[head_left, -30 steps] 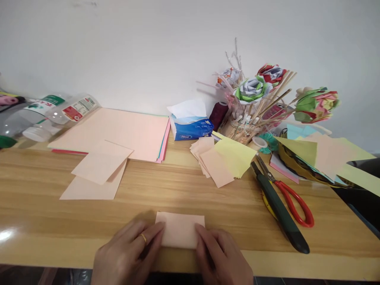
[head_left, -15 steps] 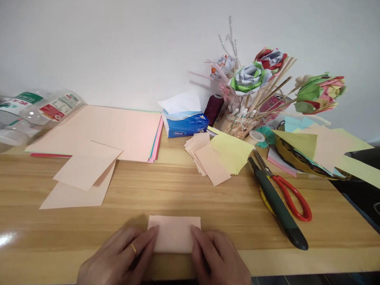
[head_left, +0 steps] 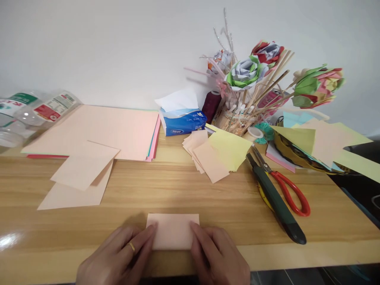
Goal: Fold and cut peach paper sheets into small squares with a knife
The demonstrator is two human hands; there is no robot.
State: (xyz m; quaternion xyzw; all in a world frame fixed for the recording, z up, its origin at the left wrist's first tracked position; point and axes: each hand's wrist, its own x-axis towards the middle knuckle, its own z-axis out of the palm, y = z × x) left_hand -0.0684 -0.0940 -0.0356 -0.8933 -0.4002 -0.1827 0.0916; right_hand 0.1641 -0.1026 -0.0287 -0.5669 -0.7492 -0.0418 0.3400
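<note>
A small pink paper rectangle [head_left: 173,231] lies near the table's front edge, its lower edge looking like a fold. My left hand [head_left: 120,253], with a ring on one finger, pinches the paper's left side between thumb and forefinger. On the right side, my right hand [head_left: 218,253] pinches it in the same way. Both thumbs are at the lower corners, and the fingertips rest on top of the paper.
Pink sheets [head_left: 86,166] lie at left by a large paper stack [head_left: 118,126]. Small pink and yellow papers [head_left: 231,148], a dark green cutter [head_left: 276,198] and red-handled scissors [head_left: 292,194] lie right. Behind stand a tissue pack [head_left: 182,118] and paper flowers [head_left: 246,73].
The view has shifted slightly, so the background objects sit a little differently in the picture. Both hands keep their pinch on the pink paper.
</note>
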